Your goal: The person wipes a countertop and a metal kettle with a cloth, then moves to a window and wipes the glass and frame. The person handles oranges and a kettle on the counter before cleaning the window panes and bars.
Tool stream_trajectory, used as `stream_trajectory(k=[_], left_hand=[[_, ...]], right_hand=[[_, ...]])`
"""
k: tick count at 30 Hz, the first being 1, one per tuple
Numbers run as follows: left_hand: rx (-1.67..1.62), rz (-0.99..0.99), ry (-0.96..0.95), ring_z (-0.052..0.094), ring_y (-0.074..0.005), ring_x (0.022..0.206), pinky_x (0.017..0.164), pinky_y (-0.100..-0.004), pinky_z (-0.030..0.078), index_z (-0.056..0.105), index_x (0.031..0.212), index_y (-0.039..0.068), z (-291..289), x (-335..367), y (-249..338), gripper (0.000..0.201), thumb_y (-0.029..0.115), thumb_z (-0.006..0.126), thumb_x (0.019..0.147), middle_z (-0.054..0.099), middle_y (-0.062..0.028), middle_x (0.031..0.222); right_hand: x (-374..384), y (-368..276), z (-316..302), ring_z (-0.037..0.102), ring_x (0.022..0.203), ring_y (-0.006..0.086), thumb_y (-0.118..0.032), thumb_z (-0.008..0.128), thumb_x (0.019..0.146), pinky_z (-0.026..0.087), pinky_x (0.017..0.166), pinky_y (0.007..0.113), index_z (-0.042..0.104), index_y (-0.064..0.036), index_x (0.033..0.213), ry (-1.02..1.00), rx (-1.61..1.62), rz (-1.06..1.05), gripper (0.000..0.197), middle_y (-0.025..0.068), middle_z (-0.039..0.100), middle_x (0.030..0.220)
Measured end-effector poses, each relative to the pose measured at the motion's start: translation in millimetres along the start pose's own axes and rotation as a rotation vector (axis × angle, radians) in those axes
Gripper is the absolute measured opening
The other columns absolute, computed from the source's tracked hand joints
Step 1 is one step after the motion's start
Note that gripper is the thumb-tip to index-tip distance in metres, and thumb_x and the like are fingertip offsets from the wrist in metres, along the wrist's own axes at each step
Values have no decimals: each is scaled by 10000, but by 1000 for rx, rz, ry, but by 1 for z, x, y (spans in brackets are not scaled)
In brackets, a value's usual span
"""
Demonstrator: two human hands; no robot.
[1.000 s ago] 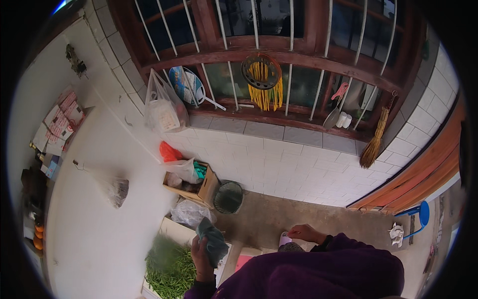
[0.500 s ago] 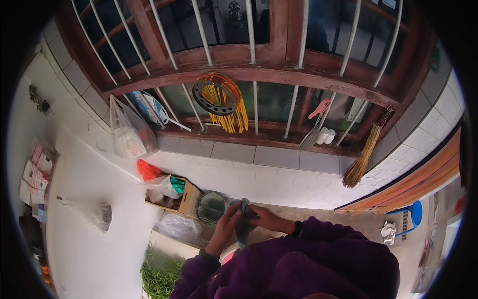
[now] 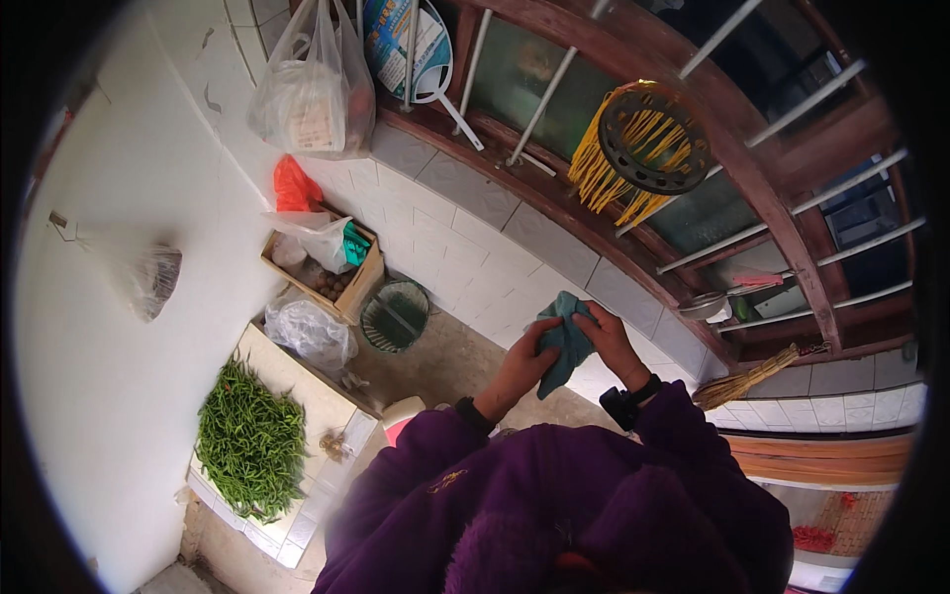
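Note:
A grey-green cloth (image 3: 565, 348) is held up in front of my chest, between both hands. My left hand (image 3: 522, 368) grips its left side, fingers bent around it. On the right side of the cloth, my right hand (image 3: 615, 345) pinches the upper edge. The lower end of the cloth hangs loose between them. Dark bands circle both wrists, and a black device (image 3: 620, 404) sits at the right one. Purple sleeves cover my forearms.
A heap of thin green chillies (image 3: 252, 441) lies on a pale tiled ledge (image 3: 341, 401). Beyond it are a clear plastic bag (image 3: 310, 332), a cardboard box (image 3: 361, 282) and a dark green basket (image 3: 395, 317). A barred window (image 3: 534, 114) holds a hand fan (image 3: 424, 59) and a yellow-fringed ring (image 3: 653, 139).
My view has turned, bringing the chillies and ledge further into sight. The cloth is spread wider between my hands, which now sit higher and further right in the picture.

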State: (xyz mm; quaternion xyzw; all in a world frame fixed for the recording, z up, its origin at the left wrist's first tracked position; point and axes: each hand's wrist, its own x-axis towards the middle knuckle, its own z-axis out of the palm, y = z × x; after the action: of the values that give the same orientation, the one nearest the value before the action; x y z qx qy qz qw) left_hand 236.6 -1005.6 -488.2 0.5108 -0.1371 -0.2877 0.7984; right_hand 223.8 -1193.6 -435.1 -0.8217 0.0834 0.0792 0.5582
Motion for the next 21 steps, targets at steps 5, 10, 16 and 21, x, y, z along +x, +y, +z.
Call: stream_trajectory(k=[5, 10, 16, 21], left_hand=[[-128, -69, 220, 592, -170, 1021, 860, -310, 513, 442, 1374, 34, -41, -29, -16, 548, 244, 676, 925, 591, -112, 1153], [50, -138, 457, 632, -207, 923, 824, -311, 514, 601, 1206, 78, -37, -62, -55, 421, 153, 681, 800, 649, -142, 1010], [-72, -211, 596, 618, -148, 937, 845, -289, 496, 649, 1138, 57, -36, -92, -78, 347, 113, 672, 796, 650, -105, 1009], [111, -189, 672, 657, -237, 917, 830, -327, 515, 662, 1127, 72, -21, -104, -76, 357, 127, 652, 775, 672, -139, 987]], right_hand=[[13, 12, 37, 509, 872, 84, -198, 567, 998, 438, 798, 253, 600, -24, 1107, -349, -69, -59, 208, -3, 577, 922], [69, 55, 20, 638, 947, 133, -265, 495, 1033, 475, 785, 268, 670, -20, 1121, -150, -123, -127, 314, 72, 683, 1075], [150, 110, -45, 563, 888, 127, -196, 589, 994, 465, 809, 255, 655, -38, 1154, 185, -329, -245, 235, 31, 611, 1033], [161, 131, -55, 575, 953, 154, -160, 620, 973, 473, 856, 286, 668, -28, 1118, 166, -538, -572, 202, 64, 615, 1048]])
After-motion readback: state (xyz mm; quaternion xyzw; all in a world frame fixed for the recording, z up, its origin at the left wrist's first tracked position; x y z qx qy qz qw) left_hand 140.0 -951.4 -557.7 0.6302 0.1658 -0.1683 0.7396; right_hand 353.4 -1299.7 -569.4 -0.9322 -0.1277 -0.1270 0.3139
